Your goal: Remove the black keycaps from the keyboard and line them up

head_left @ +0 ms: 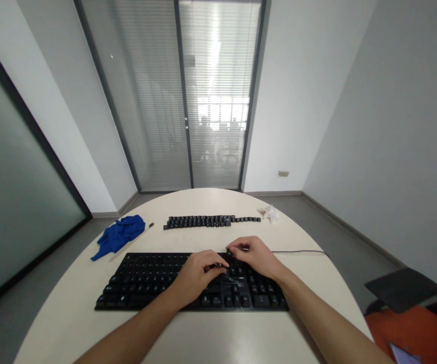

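Note:
A black keyboard lies near the front of the round table, with keys on most of its surface. Over its middle-right part, my left hand is closed, thumb and fingers nearly meeting around something thin that I cannot make out. My right hand is just beyond it, at the keyboard's back edge. Its thumb and forefinger pinch a small black keycap. Farther back, several loose black keycaps stand in tight rows, and a single line of them runs off to the right.
A crumpled blue cloth lies at the left beside a thin stick brush. White crumpled tissue rests at the table's back right. A dark cable crosses the right edge. An orange chair stands at the lower right.

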The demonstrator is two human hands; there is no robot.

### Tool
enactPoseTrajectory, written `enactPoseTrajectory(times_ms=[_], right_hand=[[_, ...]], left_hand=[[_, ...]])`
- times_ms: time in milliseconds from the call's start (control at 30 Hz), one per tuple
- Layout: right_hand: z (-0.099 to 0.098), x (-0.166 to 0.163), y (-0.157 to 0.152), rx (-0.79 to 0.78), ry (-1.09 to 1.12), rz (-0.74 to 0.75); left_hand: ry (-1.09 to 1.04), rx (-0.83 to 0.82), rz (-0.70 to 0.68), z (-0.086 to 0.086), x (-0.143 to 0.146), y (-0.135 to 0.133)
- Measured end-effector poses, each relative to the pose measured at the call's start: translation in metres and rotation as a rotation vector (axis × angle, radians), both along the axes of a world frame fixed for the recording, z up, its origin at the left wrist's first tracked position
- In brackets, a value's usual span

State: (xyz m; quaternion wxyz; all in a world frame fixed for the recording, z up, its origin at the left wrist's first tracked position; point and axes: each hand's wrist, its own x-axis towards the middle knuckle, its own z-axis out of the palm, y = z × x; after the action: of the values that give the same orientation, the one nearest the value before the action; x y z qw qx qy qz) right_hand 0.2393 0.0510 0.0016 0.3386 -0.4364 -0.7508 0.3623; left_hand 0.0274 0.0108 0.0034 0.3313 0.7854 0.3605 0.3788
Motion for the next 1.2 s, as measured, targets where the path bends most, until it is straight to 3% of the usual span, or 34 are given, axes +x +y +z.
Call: enactPoseTrajectory(times_ms=[267, 533, 933, 1200], right_hand=[[-0.012, 0.035, 0.029, 0.184, -0.305, -0.268], [-0.010, 0.037, 0.036, 0.222, -0.598, -0.270], [-0.005, 0.024, 0.034, 0.261, -0.711, -0.374], [-0.007, 0.020, 0.064, 0.264, -0.711, -0.445]], left_hand=[[-0.002, -0.029, 0.041, 0.001, 0.000, 0.001], [-0.022, -0.024, 0.038, -0.003, -0.001, 0.003], [-0.028, -0.049, 0.095, -0.005, -0.001, 0.002], [-0.032, -0.067, 0.131, -0.004, -0.001, 0.003]])
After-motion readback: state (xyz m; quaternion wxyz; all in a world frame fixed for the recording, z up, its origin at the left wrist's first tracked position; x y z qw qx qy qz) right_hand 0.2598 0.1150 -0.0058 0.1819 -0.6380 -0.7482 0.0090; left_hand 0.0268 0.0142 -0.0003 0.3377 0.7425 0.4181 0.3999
